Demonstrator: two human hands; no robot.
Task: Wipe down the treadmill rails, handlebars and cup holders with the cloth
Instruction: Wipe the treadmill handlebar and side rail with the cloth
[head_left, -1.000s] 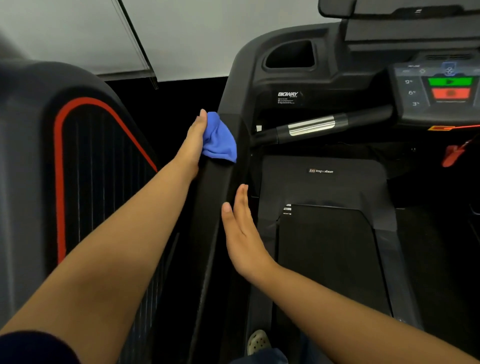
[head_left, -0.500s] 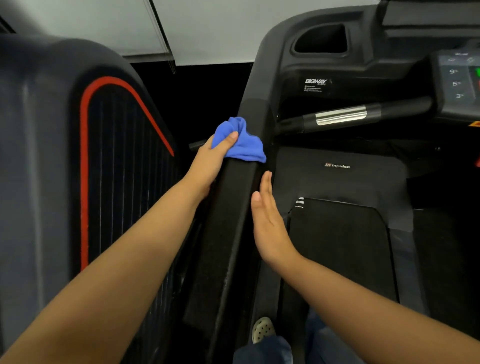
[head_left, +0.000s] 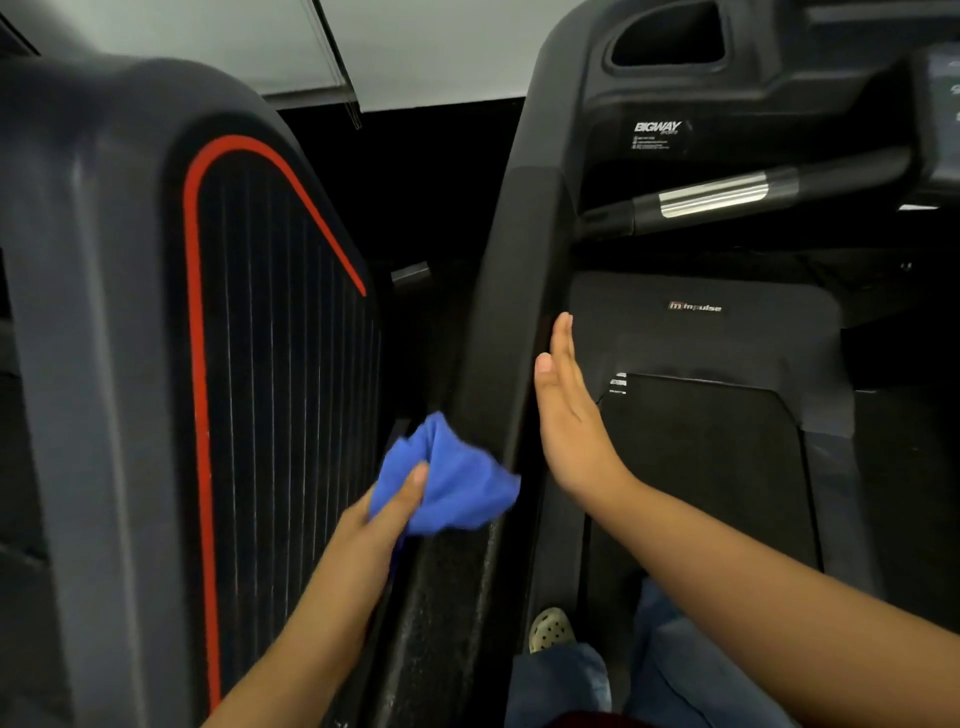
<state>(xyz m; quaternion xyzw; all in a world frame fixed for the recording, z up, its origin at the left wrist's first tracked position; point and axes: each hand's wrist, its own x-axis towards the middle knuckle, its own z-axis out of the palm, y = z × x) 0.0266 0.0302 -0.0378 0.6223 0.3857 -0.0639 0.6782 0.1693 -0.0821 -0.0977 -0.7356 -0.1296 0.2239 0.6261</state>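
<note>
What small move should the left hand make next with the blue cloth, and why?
Probably slide the blue cloth down the rail, toward the body: the left hand grips it bunched against the rail, and the stretch below looks speckled.

Left hand (head_left: 385, 514), slightly blurred, seems to pinch the cloth (head_left: 460, 483) under its thumb. Right hand (head_left: 569, 415) stands flat, fingers straight, ahead and right of the left.

Crumpled blue cloth (head_left: 457, 483) against black rail (head_left: 506, 291)
</note>
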